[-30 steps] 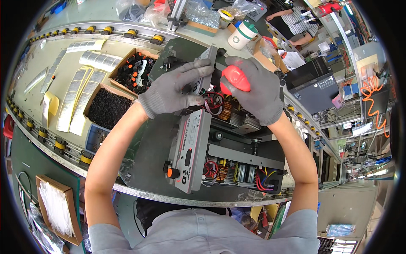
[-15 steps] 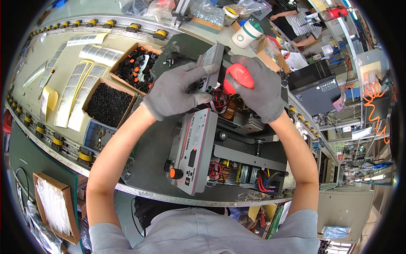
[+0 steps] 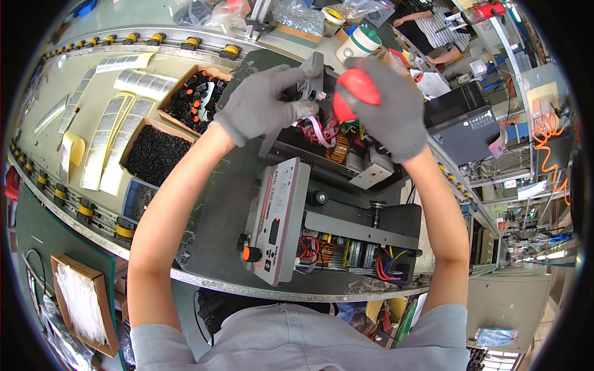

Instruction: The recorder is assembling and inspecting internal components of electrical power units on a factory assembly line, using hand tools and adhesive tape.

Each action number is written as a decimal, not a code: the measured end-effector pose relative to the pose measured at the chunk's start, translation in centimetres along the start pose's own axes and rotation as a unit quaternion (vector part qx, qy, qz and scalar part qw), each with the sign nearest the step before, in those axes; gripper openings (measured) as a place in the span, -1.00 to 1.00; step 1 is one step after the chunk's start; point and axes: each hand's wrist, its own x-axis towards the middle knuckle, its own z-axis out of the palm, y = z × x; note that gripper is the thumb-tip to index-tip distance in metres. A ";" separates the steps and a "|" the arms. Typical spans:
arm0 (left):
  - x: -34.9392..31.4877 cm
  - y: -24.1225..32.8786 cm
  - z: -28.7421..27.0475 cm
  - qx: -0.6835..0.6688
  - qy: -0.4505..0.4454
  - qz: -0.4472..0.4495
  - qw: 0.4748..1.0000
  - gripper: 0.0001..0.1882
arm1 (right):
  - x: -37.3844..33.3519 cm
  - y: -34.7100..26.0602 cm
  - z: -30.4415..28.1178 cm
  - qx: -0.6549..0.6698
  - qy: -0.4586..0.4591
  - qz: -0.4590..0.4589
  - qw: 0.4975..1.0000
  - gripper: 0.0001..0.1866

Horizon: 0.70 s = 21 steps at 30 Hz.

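Observation:
My left hand (image 3: 260, 105), in a grey glove, grips the grey front panel (image 3: 313, 69) of the far welding machine between fingers and thumb. My gloved right hand (image 3: 396, 111) is closed around a red, rounded tool (image 3: 361, 85), over the same machine; its working end is hidden. The far machine's open chassis (image 3: 371, 175) shows a copper coil, wires and a white ribbon cable (image 3: 318, 132). Nearer to me stands a second open welding machine (image 3: 286, 222), with an orange knob (image 3: 252, 254) on its front panel.
To the left lie a box of black-and-orange knobs (image 3: 197, 102), a box of small black parts (image 3: 154, 151), a blue tray (image 3: 137, 198) and label sheets (image 3: 117, 133). A white cup (image 3: 357, 46) stands beyond. Another person (image 3: 439, 34) is at the far right.
Both hands have moved slightly outward, away from each other. The far panel has tilted up and away from its chassis, and more of the wiring and the ribbon cable shows.

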 end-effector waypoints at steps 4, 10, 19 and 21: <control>2.0 -0.7 0.4 -0.092 0.001 -0.084 0.992 -0.44 | -1.5 -1.5 -7.3 0.040 0.140 0.075 0.986 -0.63; 3.5 -0.9 0.5 -0.110 -0.021 -0.147 0.983 -0.39 | -7.7 -1.9 -5.4 0.017 0.015 -0.029 0.999 -0.51; 3.7 -0.9 0.6 -0.168 -0.041 -0.165 0.971 -0.43 | -7.5 0.7 -0.2 -0.013 -0.019 -0.050 0.998 -0.53; 3.6 -1.2 0.8 -0.180 -0.018 -0.138 0.974 -0.43 | -7.5 0.9 0.1 -0.006 -0.021 -0.048 0.999 -0.53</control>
